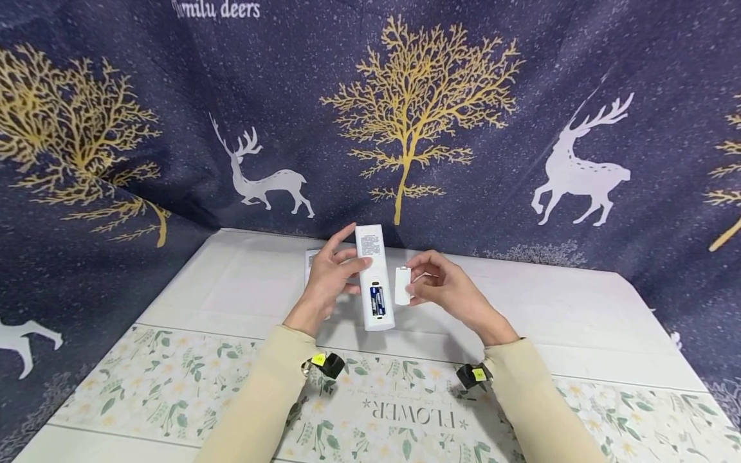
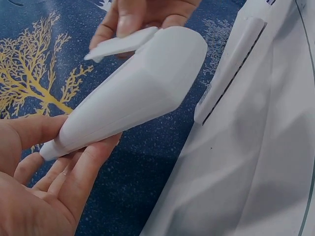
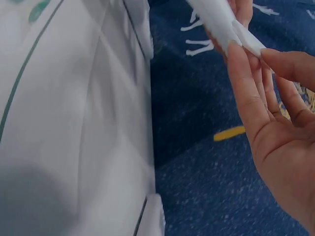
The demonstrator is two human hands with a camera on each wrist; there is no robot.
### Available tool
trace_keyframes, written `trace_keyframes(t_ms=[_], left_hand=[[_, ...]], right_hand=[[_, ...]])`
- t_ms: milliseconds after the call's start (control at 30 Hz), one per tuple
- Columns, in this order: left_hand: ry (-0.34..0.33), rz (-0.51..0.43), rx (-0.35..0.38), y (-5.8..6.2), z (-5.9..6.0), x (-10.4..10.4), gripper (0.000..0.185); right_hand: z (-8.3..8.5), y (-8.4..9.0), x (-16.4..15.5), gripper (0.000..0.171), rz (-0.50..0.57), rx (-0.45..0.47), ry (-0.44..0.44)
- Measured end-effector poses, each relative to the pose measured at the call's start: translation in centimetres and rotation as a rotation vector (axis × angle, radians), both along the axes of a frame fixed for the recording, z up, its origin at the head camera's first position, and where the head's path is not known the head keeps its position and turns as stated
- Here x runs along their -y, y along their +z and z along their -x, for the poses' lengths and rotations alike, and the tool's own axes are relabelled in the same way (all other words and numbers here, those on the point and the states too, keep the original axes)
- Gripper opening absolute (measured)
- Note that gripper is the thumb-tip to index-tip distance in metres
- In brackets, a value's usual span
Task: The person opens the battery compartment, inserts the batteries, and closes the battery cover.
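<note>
While held above a white table (image 1: 231, 289), white remote (image 1: 375, 276) back-up in left hand (image 1: 327, 280), fingers curled around it, battery (image 1: 377, 300) showing, right hand (image 1: 446, 289) pinching loose battery cover (image 1: 402, 285) just beside.

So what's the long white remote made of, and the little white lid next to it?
The long white remote control looks like hard plastic with a smooth matte finish: crisp moulded edges, soft even sheen. The small flat white battery cover seems the same plastic, thin and rigid. Left hand holds the remote; right hand pinches the cover.
</note>
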State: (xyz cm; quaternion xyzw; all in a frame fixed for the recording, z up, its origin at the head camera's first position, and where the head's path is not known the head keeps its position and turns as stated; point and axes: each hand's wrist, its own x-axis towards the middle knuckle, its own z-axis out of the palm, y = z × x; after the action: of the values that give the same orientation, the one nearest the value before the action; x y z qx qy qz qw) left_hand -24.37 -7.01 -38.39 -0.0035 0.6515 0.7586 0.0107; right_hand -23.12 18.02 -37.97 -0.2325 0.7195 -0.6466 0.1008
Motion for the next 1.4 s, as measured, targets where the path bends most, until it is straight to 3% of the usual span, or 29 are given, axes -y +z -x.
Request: trace_keyframes(t_ms=[800, 1033, 1400], left_hand=[[-0.001, 0.018, -0.012, 0.2, 0.0, 0.0, 0.078], [-0.002, 0.022, -0.023, 0.1, 0.0, 0.1, 0.078], [-0.008, 0.027, -0.023, 0.0, 0.1, 0.2, 0.077]], right_hand=[[-1.8, 0.1, 3.2, 0.037, -0.030, -0.193, 0.031], [-1.9, -0.1, 3.3, 0.035, -0.087, -0.224, 0.052], [-1.9, -0.3, 3.5, 0.034, -0.167, -0.323, -0.011]])
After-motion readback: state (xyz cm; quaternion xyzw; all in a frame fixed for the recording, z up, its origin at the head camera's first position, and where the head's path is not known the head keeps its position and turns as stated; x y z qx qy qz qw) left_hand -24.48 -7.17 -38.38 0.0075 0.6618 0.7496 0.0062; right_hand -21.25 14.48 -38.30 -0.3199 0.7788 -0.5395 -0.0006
